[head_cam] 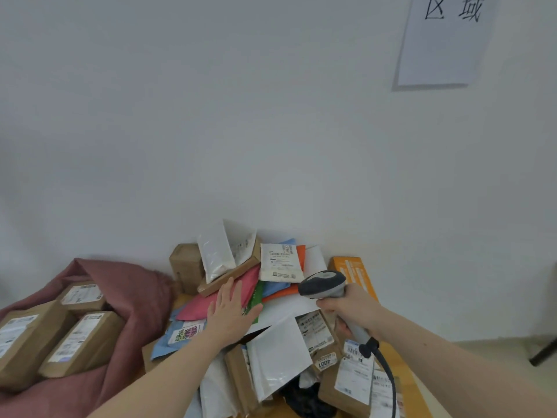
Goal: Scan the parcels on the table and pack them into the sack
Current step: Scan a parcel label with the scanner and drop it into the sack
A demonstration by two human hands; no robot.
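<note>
White wall w/ a paper sign (446, 40) is seen behind the table (413, 384). Head view: left hand (232, 309) is laid flat, fingers straight, on a pink mailer (241, 289) atop the parcel pile (271, 312). Right hand (352, 312) is wrapped round a scanner (324, 285). Approx. three boxes (81, 342) are already held in the maroon sack (132, 297); most parcels are judged left.

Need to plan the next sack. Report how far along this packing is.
Done: three boxes lie in the sack. In hand: right hand grips the scanner; left hand lies flat on the pink mailer. Left: a large pile on the table.
</note>
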